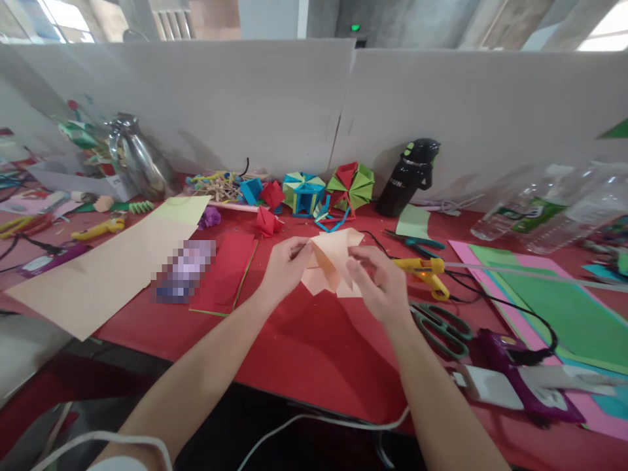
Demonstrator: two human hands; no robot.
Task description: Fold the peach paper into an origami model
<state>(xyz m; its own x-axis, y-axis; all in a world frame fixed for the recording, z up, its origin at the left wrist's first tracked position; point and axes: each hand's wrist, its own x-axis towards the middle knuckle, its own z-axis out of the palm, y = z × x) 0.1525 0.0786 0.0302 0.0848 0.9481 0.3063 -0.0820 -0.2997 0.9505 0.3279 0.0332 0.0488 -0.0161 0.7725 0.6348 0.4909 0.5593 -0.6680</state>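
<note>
A folded piece of peach paper (333, 255) is held up above the red table (314, 347), its flaps spreading at several angles. On its left edge my left hand (286, 265) is closed, thumb and fingers pinching the paper. My right hand (380, 278) grips the opposite side, with the thumb near the paper's face and the fingers curled behind. More peach flaps hang below, between the two hands. Just beyond the paper stand folded models, one blue and yellow (303, 193), another red and green (350, 186).
Right: yellow glue gun (426, 271), green-handled scissors (441, 329), pliers (417, 241), purple power strip (510, 376), coloured sheets (564, 301) and a black bottle (409, 176). Left: red paper (223, 271), a long peach sheet (112, 268) and a metal jug (140, 157).
</note>
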